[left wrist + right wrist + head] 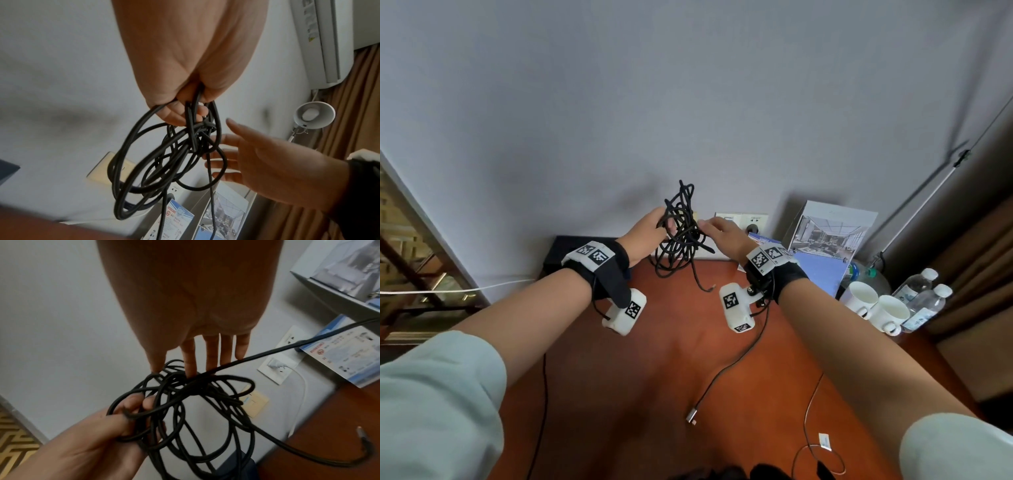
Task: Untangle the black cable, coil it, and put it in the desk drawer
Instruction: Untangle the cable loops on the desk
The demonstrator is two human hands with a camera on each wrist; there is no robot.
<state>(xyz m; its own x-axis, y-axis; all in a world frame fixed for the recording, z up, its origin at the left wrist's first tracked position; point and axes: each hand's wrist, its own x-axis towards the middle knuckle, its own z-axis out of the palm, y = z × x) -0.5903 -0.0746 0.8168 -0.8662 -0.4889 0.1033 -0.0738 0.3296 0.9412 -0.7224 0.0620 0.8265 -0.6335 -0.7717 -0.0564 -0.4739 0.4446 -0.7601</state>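
Observation:
The black cable point(681, 233) is a tangled bunch of loops held up in front of the wall, above the far edge of the reddish-brown desk point(654, 359). My left hand point(652, 229) grips several loops, its fingers point(180, 107) curled round the strands. My right hand point(714, 228) is just right of the tangle with straight, spread fingers point(191, 360) whose tips touch the knot. One loose end point(709, 288) of the cable hangs down over the desk. No drawer is in view.
Another cable with a silver plug point(692, 416) and a thin wire with a white tag point(823, 440) lie on the desk. Two white mugs point(863, 298), water bottles point(924, 305) and a brochure stand point(828, 233) fill the right side. A black box point(561, 250) sits far left by the wall.

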